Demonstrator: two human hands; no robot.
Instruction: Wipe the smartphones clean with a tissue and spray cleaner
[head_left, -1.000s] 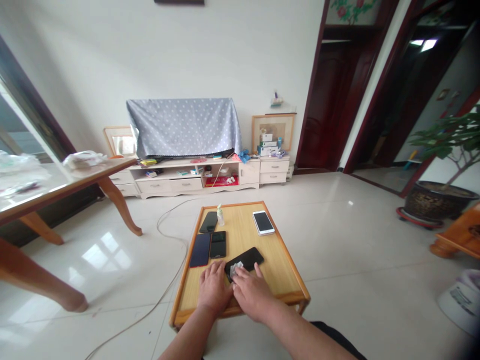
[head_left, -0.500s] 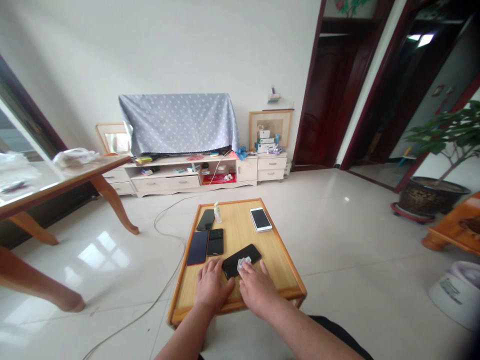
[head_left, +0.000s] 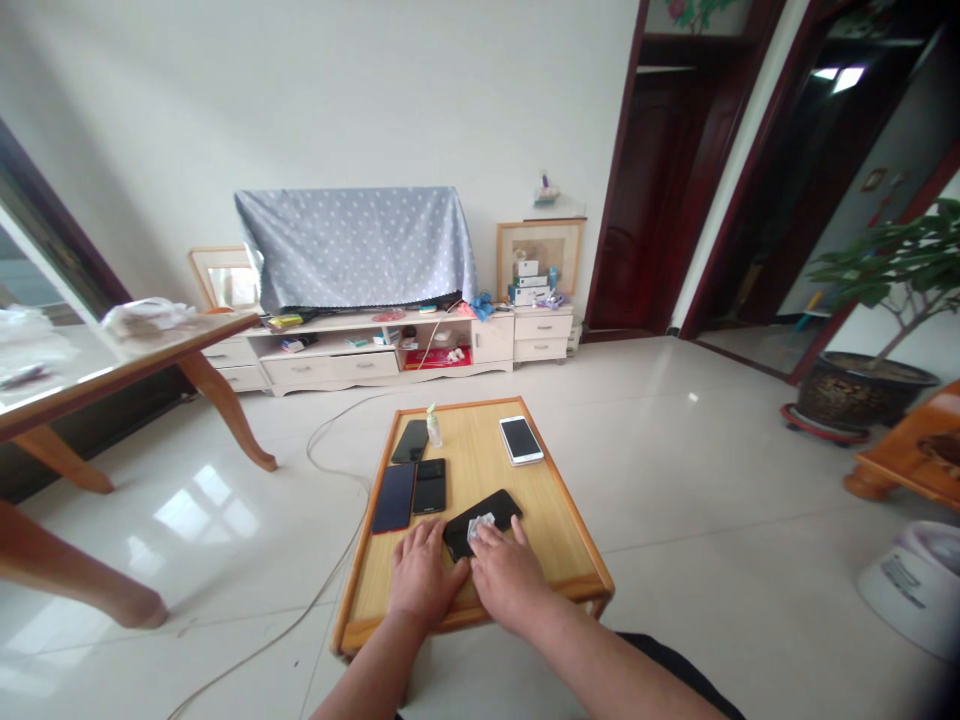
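A black smartphone [head_left: 501, 508] lies aslant on the small wooden table [head_left: 480, 440]. My left hand [head_left: 422, 575] holds its left end against the tabletop, with the fingertips at one edge and the thumb at the near corner. Pressed onto the screen is a crumpled white tissue [head_left: 480, 524], under the fingers of my right hand [head_left: 510, 575]. Beyond my left hand lie a dark blue phone with a red edge [head_left: 393, 497], a black phone [head_left: 430, 486] and another dark phone [head_left: 409, 441]. A small clear pump bottle [head_left: 434, 428] stands beside them. A white phone [head_left: 520, 440] lies at the far right.
A cable [head_left: 330, 565] runs over the floor left of the table. Farther left stands a larger wooden table [head_left: 135, 355] with plastic bags. A low white cabinet [head_left: 330, 365] is against the wall. A potted plant [head_left: 862, 390] and a white bucket [head_left: 915, 585] stand on the right.
My right hand has slid the tissue slightly left and toward me across the phone screen. My left hand and the black smartphone have stayed nearly in place.
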